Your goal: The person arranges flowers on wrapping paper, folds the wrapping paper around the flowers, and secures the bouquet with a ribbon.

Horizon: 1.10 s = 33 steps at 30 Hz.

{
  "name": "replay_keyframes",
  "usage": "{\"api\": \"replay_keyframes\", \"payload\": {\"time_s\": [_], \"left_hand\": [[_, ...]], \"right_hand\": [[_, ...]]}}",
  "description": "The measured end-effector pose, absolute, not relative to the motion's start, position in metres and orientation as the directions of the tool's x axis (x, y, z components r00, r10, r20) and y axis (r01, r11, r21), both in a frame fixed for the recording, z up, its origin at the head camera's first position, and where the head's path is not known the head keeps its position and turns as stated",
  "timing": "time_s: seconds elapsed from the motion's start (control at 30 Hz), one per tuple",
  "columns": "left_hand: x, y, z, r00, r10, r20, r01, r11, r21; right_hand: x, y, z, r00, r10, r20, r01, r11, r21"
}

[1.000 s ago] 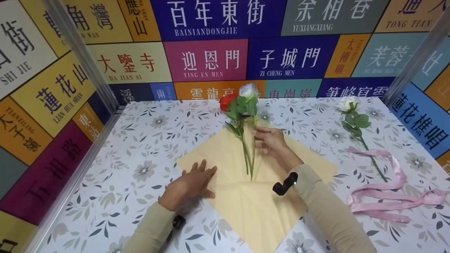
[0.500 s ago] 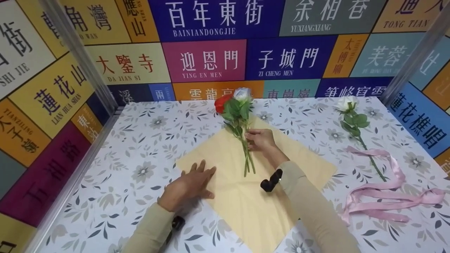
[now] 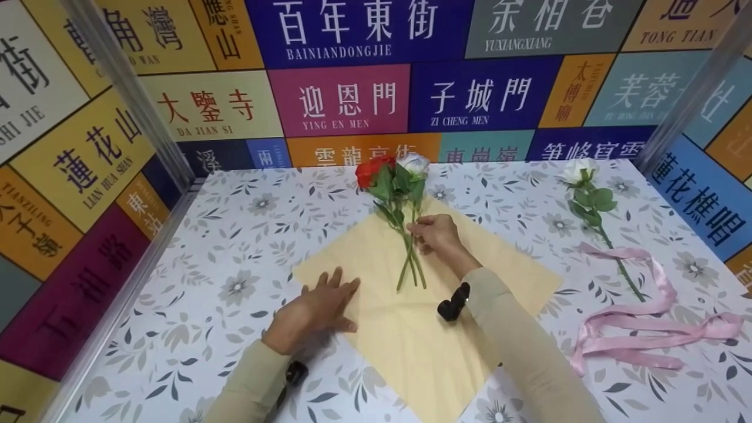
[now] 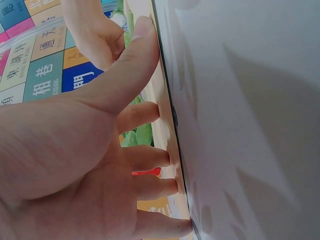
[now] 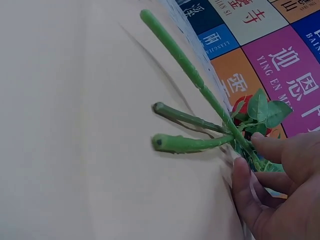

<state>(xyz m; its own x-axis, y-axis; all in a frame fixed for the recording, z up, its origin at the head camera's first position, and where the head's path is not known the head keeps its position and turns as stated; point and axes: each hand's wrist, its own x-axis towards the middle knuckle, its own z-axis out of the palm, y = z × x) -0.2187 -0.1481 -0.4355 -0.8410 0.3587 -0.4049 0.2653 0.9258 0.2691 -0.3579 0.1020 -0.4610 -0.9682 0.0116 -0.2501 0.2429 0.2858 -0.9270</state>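
My left hand (image 3: 314, 308) rests with spread, straight fingers on the left edge of a cream sheet of wrapping paper (image 3: 405, 341). In the left wrist view, its fingertips (image 4: 177, 227) press along the paper's edge. Over the upper part of the sheet, my right hand (image 3: 437, 235) pinches the stem of a pale bluish-white artificial rose (image 3: 413, 164) between thumb and fingers. A red rose (image 3: 373, 170) lies right beside it, its leaves overlapping the pale one's. Three green stems (image 5: 192, 144) cross near my right fingertips, their cut ends pointing toward me.
A single white rose (image 3: 580, 172) lies at the right on the floral-patterned table (image 3: 235, 346). Near its stem, a pink ribbon (image 3: 640, 335) curls loosely. Behind the table stands a wall of colourful printed signs (image 3: 341, 100).
My right hand has moved left with the pale rose, bringing it closer to the red one. Its stem now slants across the others. The left hand has stayed in place.
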Motion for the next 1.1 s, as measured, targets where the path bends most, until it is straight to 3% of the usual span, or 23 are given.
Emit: {"api": "replay_keyframes", "payload": {"time_s": [0.33, 0.7, 1.1], "left_hand": [[-0.218, -0.147, -0.435, -0.838, 0.348, -0.42, 0.241, 0.927, 0.287], [-0.215, -0.149, -0.437, -0.843, 0.372, -0.389, 0.254, 0.912, 0.322], [-0.218, -0.149, -0.439, -0.839, 0.359, -0.409, 0.236, 0.917, 0.321]], "right_hand": [[-0.355, 0.117, -0.455, -0.973, 0.022, -0.23, 0.226, 0.304, -0.926], [-0.354, 0.166, -0.441, -0.999, 0.034, 0.018, 0.006, 0.6, -0.8], [-0.343, 0.242, -0.429, -0.995, 0.092, 0.046, 0.032, 0.699, -0.715]]}}
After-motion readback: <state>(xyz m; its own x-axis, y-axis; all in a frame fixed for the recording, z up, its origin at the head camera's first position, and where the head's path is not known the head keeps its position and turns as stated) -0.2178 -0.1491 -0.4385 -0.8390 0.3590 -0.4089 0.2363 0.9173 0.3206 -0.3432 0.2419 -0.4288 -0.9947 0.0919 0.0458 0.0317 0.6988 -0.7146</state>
